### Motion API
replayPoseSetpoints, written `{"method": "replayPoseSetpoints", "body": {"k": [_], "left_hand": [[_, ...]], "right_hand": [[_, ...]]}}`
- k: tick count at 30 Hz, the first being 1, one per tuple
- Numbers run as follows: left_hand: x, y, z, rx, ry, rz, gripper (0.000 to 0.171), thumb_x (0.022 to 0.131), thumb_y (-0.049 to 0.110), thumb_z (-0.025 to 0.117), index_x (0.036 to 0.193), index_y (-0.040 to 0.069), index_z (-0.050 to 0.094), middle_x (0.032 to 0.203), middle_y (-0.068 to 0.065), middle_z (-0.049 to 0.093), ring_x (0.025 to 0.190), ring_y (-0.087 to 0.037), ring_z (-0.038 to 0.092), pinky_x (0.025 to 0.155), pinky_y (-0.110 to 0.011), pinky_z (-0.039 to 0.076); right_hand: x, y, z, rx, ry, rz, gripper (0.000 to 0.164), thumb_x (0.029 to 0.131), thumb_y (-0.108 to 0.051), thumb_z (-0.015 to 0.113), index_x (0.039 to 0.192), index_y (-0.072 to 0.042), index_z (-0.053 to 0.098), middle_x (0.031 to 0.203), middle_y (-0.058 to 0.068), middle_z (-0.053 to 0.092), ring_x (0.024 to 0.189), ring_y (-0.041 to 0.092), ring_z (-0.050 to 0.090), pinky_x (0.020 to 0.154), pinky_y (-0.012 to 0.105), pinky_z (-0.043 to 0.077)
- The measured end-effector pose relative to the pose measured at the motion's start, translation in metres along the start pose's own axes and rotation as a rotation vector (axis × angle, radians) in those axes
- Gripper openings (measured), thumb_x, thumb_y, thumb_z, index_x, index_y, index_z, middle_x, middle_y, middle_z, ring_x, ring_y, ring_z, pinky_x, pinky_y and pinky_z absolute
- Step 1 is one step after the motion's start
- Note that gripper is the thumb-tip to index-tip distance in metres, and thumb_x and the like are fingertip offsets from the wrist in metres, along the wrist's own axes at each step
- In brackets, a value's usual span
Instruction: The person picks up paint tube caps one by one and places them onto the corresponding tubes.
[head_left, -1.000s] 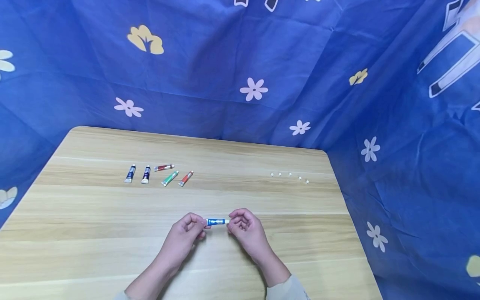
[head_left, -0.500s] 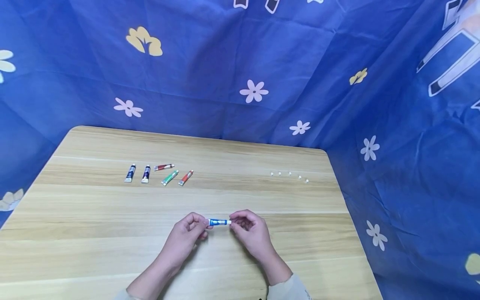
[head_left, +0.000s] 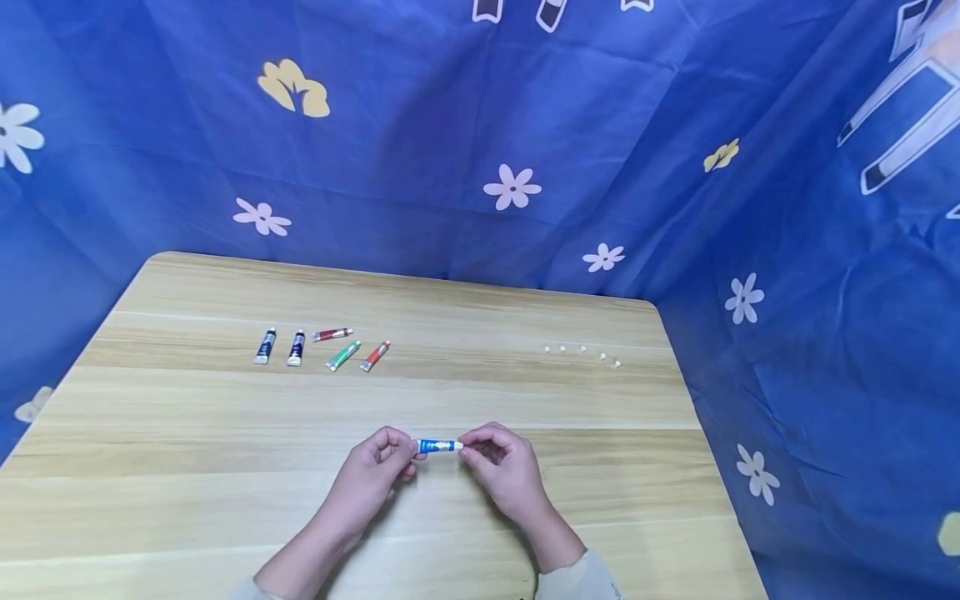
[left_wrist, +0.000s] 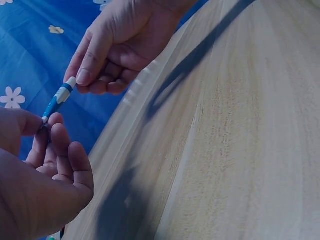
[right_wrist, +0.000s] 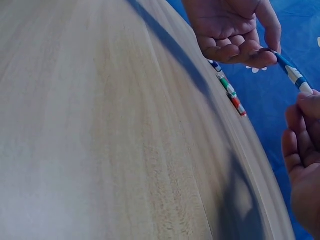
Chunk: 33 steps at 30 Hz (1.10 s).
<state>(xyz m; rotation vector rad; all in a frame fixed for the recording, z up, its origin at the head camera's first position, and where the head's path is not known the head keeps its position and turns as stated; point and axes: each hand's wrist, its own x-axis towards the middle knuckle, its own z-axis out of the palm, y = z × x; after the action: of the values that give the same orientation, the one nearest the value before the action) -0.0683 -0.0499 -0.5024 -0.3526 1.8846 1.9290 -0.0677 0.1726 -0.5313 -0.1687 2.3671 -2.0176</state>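
A blue paint tube (head_left: 437,446) with a white cap is held level between both hands, above the near part of the table. My left hand (head_left: 372,468) pinches its flat tail end between thumb and forefinger. At the other end, the thumb and forefinger of my right hand (head_left: 508,471) pinch the white cap (left_wrist: 72,81). In the right wrist view the tube (right_wrist: 291,71) spans the gap between the two hands, and the right fingertips cover part of the cap.
On the wooden table (head_left: 187,433), at the back left, lie two dark blue tubes (head_left: 265,346), a dark red tube (head_left: 332,334), a green tube (head_left: 343,356) and an orange-red tube (head_left: 376,356). Several small white caps (head_left: 582,349) sit at the back right. A blue curtain (head_left: 420,125) hangs behind.
A second ago the right fingers were spread more loosely at the cap; now thumb and forefinger close on it. The tube has shifted slightly right. The left hand keeps its grip.
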Motion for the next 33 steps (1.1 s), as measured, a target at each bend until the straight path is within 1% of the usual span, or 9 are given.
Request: {"method": "replayPoseSetpoints", "body": {"k": [3, 7, 10, 13, 17, 20, 25, 28, 33], "left_hand": [[-0.0010, 0.0006, 0.0000, 0.000, 0.003, 0.003, 0.018, 0.107, 0.019, 0.067, 0.109, 0.002, 0.065, 0.093, 0.001, 0.076, 0.080, -0.011, 0.063, 0.059, -0.021, 0.041], [-0.0007, 0.0012, -0.0003, -0.002, 0.002, 0.005, 0.017, 0.107, 0.019, 0.067, 0.107, 0.002, 0.065, 0.094, 0.000, 0.076, 0.080, -0.010, 0.063, 0.060, -0.022, 0.042], [-0.0002, 0.0006, -0.0008, -0.009, -0.007, 0.003, 0.016, 0.107, 0.018, 0.066, 0.106, 0.002, 0.065, 0.094, 0.000, 0.076, 0.080, -0.010, 0.063, 0.061, -0.021, 0.043], [0.0006, -0.0001, -0.0015, -0.018, -0.018, 0.003, 0.015, 0.107, 0.017, 0.067, 0.107, 0.002, 0.065, 0.095, 0.001, 0.076, 0.081, -0.009, 0.063, 0.066, -0.022, 0.047], [0.0012, -0.0011, -0.0022, -0.008, -0.023, 0.002, 0.016, 0.107, 0.016, 0.067, 0.111, 0.000, 0.065, 0.097, 0.000, 0.077, 0.082, -0.009, 0.063, 0.067, -0.021, 0.048], [0.0011, -0.0021, -0.0020, 0.012, -0.015, 0.012, 0.017, 0.107, 0.016, 0.068, 0.112, 0.000, 0.064, 0.098, -0.001, 0.077, 0.083, -0.010, 0.063, 0.069, -0.021, 0.051], [0.0004, -0.0044, 0.0015, 0.104, 0.015, 0.082, 0.016, 0.105, 0.016, 0.071, 0.111, 0.001, 0.066, 0.097, -0.008, 0.075, 0.084, -0.016, 0.068, 0.072, -0.024, 0.056], [-0.0001, -0.0047, 0.0036, 0.152, 0.030, 0.128, 0.014, 0.105, 0.016, 0.071, 0.110, 0.003, 0.068, 0.096, -0.011, 0.074, 0.083, -0.018, 0.069, 0.073, -0.025, 0.057], [-0.0002, -0.0040, 0.0052, 0.171, -0.001, 0.137, 0.010, 0.104, 0.012, 0.071, 0.108, 0.003, 0.067, 0.098, -0.012, 0.076, 0.081, -0.016, 0.067, 0.069, -0.024, 0.055]], "right_hand": [[-0.0010, 0.0002, 0.0011, -0.029, 0.020, -0.040, 0.015, 0.091, 0.000, 0.082, 0.106, -0.004, 0.080, 0.103, 0.018, 0.078, 0.094, 0.002, 0.072, 0.091, 0.023, 0.063], [-0.0005, 0.0000, 0.0011, -0.089, 0.044, -0.129, 0.012, 0.092, -0.006, 0.084, 0.104, -0.007, 0.082, 0.099, 0.012, 0.080, 0.096, 0.004, 0.072, 0.092, 0.024, 0.063], [-0.0004, 0.0004, 0.0011, -0.115, 0.053, -0.182, 0.011, 0.093, -0.009, 0.084, 0.104, -0.007, 0.082, 0.098, 0.011, 0.081, 0.095, 0.004, 0.073, 0.091, 0.025, 0.063], [-0.0006, 0.0015, 0.0016, -0.122, 0.053, -0.203, 0.010, 0.095, -0.010, 0.083, 0.104, -0.007, 0.082, 0.097, 0.013, 0.080, 0.094, 0.004, 0.072, 0.088, 0.026, 0.063], [-0.0011, 0.0029, 0.0032, -0.127, 0.063, -0.180, 0.009, 0.095, -0.011, 0.082, 0.103, -0.007, 0.082, 0.097, 0.012, 0.080, 0.093, 0.003, 0.071, 0.086, 0.026, 0.064], [-0.0013, 0.0039, 0.0051, -0.125, 0.076, -0.139, 0.009, 0.095, -0.013, 0.083, 0.102, -0.008, 0.082, 0.097, 0.010, 0.080, 0.092, 0.002, 0.070, 0.086, 0.025, 0.063], [-0.0012, 0.0031, 0.0089, -0.094, 0.069, -0.073, 0.011, 0.101, -0.013, 0.076, 0.099, -0.003, 0.080, 0.094, 0.015, 0.077, 0.087, 0.001, 0.068, 0.083, 0.020, 0.062], [0.0000, -0.0002, 0.0100, -0.070, 0.052, -0.055, 0.014, 0.104, -0.012, 0.072, 0.098, 0.000, 0.078, 0.093, 0.018, 0.075, 0.087, 0.003, 0.068, 0.083, 0.019, 0.061], [0.0025, -0.0046, 0.0086, -0.053, 0.036, -0.063, 0.016, 0.104, -0.013, 0.072, 0.099, 0.001, 0.077, 0.094, 0.020, 0.073, 0.088, 0.005, 0.069, 0.084, 0.019, 0.061]]}}
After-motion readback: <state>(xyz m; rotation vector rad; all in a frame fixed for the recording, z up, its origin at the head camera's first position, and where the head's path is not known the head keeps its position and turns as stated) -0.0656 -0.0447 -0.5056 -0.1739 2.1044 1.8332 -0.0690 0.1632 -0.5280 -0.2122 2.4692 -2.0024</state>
